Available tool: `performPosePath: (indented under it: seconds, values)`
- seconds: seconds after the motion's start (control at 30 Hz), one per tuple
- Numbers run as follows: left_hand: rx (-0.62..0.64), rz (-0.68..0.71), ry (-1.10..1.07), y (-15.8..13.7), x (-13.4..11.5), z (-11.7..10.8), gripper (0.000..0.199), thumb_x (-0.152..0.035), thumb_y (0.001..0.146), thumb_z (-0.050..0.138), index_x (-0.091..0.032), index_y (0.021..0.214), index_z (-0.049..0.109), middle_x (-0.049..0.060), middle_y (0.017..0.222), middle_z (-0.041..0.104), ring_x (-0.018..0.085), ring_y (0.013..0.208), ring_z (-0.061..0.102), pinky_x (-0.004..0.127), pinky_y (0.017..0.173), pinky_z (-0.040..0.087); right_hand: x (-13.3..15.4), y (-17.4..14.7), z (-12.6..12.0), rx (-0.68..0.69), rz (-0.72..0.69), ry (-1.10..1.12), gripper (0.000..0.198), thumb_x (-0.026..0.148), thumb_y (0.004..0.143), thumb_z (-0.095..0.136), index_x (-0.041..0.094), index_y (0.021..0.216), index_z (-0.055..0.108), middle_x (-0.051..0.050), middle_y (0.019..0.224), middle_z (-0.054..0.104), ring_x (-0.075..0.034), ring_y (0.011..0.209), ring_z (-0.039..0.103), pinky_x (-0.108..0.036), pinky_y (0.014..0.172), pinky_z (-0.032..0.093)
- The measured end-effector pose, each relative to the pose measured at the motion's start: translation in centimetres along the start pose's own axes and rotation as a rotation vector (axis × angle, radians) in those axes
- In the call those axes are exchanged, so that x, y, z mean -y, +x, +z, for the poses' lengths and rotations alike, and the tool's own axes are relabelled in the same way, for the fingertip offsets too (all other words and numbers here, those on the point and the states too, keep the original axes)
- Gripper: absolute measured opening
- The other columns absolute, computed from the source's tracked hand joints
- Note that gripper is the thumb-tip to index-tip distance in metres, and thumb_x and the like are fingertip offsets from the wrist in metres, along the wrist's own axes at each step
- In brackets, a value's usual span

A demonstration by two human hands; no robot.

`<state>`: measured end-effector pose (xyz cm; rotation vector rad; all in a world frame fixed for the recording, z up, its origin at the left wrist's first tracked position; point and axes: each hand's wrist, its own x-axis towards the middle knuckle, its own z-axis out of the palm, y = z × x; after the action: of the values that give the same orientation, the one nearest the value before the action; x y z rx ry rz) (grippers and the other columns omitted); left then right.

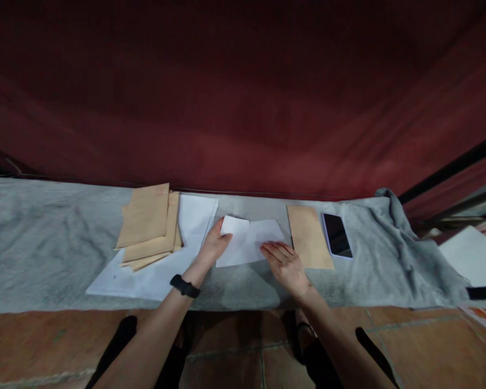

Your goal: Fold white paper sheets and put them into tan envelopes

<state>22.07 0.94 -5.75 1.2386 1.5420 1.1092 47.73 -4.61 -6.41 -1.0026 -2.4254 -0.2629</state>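
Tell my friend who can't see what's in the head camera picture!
A person's left hand grips white paper on a gray cloth, and the right hand touches it. Brown paper pieces lie on white sheets to the left; another brown piece and a phone lie to the right.

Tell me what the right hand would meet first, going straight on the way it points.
The right hand is at the right part of the white sheet; straight on across it, the small white piece held by the left hand would likely come first, though depth is unclear.
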Motion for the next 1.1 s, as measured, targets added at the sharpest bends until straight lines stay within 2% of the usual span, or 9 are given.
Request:
performPosePath:
  seconds: [0.13, 0.27, 0.33, 0.5, 0.67, 0.9, 1.1]
  values:
    - [-0.057, 0.041, 0.115, 0.1, 0.3, 0.1, 0.068, -0.011, 0.069, 0.067, -0.015, 0.136, 0.057, 0.01, 0.119, 0.073, 0.029, 0.116, 0.066, 0.04, 0.107, 0.048, 0.1, -0.4, 0.1, 0.005, -0.012, 0.024, 0.039, 0.006, 0.094, 0.054, 0.019, 0.128, 0.068, -0.008, 0.128, 0.072, -0.021, 0.115, 0.066, -0.04, 0.106, 0.05]
    - [-0.125, 0.052, 0.028, -0.7, 0.0, 0.3, 0.071, -0.012, 0.065, 0.077, -0.02, 0.133, 0.06, 0.008, 0.112, 0.074, 0.032, 0.121, 0.064, 0.041, 0.111, 0.045, 0.2, -0.7, 0.1, 0.056, -0.002, 0.019, 0.04, 0.004, 0.093, 0.054, 0.019, 0.128, 0.068, -0.008, 0.128, 0.072, -0.022, 0.117, 0.065, -0.04, 0.107, 0.049]
    - [-0.135, 0.087, 0.023, -1.1, -0.2, 0.4, 0.071, -0.013, 0.065, 0.077, -0.02, 0.133, 0.061, 0.01, 0.118, 0.072, 0.034, 0.123, 0.063, 0.044, 0.112, 0.044, 0.2, -0.9, 0.1, 0.095, 0.008, 0.016, 0.04, 0.004, 0.093, 0.054, 0.019, 0.128, 0.068, -0.009, 0.128, 0.072, -0.023, 0.116, 0.065, -0.041, 0.106, 0.05]
    - [-0.109, 0.234, 0.342, -1.9, 0.1, 0.6, 0.064, -0.009, 0.076, 0.063, -0.019, 0.138, 0.057, 0.014, 0.138, 0.059, 0.034, 0.129, 0.058, 0.048, 0.114, 0.044, 0.1, -1.1, 0.2, 0.127, 0.04, 0.042, 0.036, 0.008, 0.093, 0.056, 0.018, 0.125, 0.069, -0.01, 0.126, 0.072, -0.023, 0.113, 0.067, -0.041, 0.105, 0.05]
    - [-0.088, 0.342, 0.52, -2.7, 0.6, 0.7, 0.06, -0.003, 0.08, 0.051, -0.016, 0.138, 0.058, 0.015, 0.155, 0.043, 0.034, 0.143, 0.046, 0.05, 0.12, 0.039, 0.4, -1.2, 0.1, 0.138, 0.042, 0.065, 0.032, 0.014, 0.093, 0.058, 0.018, 0.123, 0.069, -0.011, 0.124, 0.073, -0.024, 0.109, 0.068, -0.04, 0.099, 0.053]
    - [-0.076, 0.356, 0.551, -2.8, 0.6, 0.7, 0.059, -0.001, 0.082, 0.046, -0.013, 0.139, 0.057, 0.016, 0.158, 0.039, 0.032, 0.142, 0.048, 0.051, 0.122, 0.037, 0.8, -1.5, 0.3, 0.121, 0.025, 0.025, 0.03, 0.01, 0.094, 0.058, 0.017, 0.12, 0.07, -0.011, 0.122, 0.074, -0.022, 0.105, 0.07, -0.036, 0.094, 0.054]
    - [-0.103, 0.416, 0.527, -3.0, 0.5, 0.8, 0.058, -0.003, 0.085, 0.046, -0.016, 0.141, 0.054, 0.015, 0.165, 0.03, 0.033, 0.152, 0.031, 0.052, 0.122, 0.035, 1.2, -1.4, 0.0, 0.142, 0.036, 0.028, 0.031, 0.011, 0.094, 0.057, 0.017, 0.121, 0.07, -0.012, 0.123, 0.074, -0.023, 0.105, 0.07, -0.038, 0.094, 0.056]
